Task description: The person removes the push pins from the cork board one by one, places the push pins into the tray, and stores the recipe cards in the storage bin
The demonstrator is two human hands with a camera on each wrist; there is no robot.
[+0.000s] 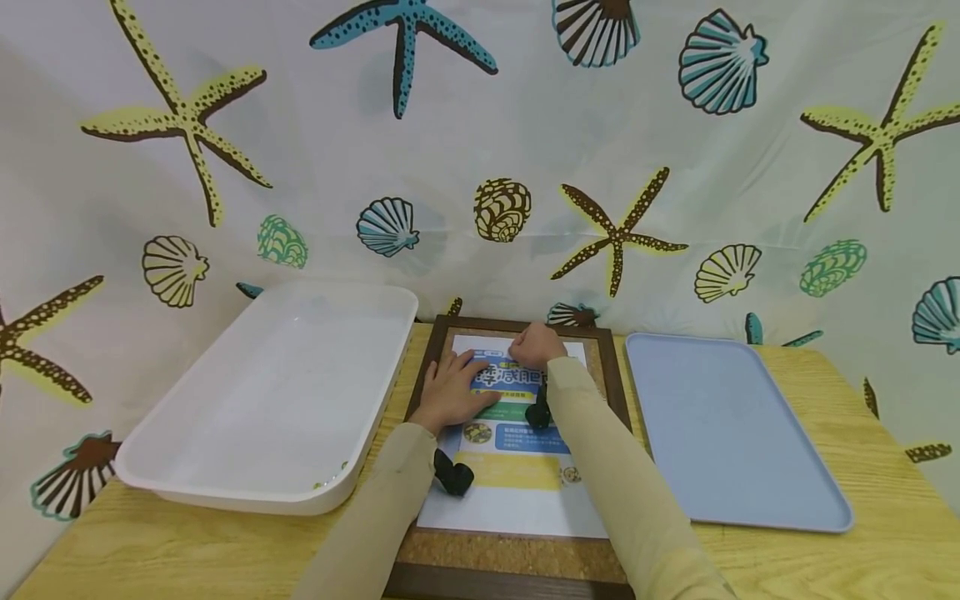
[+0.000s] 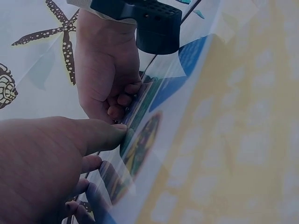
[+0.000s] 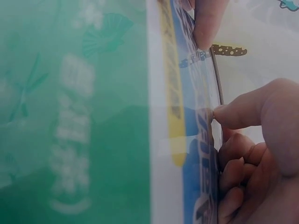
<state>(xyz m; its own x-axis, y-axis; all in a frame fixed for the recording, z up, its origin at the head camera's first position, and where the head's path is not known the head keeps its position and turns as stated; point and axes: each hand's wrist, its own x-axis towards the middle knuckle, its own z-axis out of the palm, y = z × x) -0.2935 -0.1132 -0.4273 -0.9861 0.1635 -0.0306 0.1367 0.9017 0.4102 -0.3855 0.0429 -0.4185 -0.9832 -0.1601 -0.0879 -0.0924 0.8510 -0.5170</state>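
A printed poster (image 1: 517,508) with blue, green and yellow panels lies on a cork board (image 1: 502,554) in a dark wooden frame (image 1: 617,379). My left hand (image 1: 452,387) rests on the poster's upper left, fingers spread. Near the top edge, my right hand (image 1: 537,346) is at the poster with its fingers curled. In the right wrist view, the right thumb (image 3: 243,109) presses its tip to the sheet, over the curled fingers (image 3: 238,170); no object shows between them. The left thumb (image 2: 105,133) points toward the right hand in the left wrist view.
A deep white tray (image 1: 262,392) stands left of the board, with a few small gold-coloured bits (image 1: 330,479) in its near corner. On the right lies a shallow pale blue tray (image 1: 735,433). The wooden table (image 1: 195,550) backs onto a patterned curtain (image 1: 450,150).
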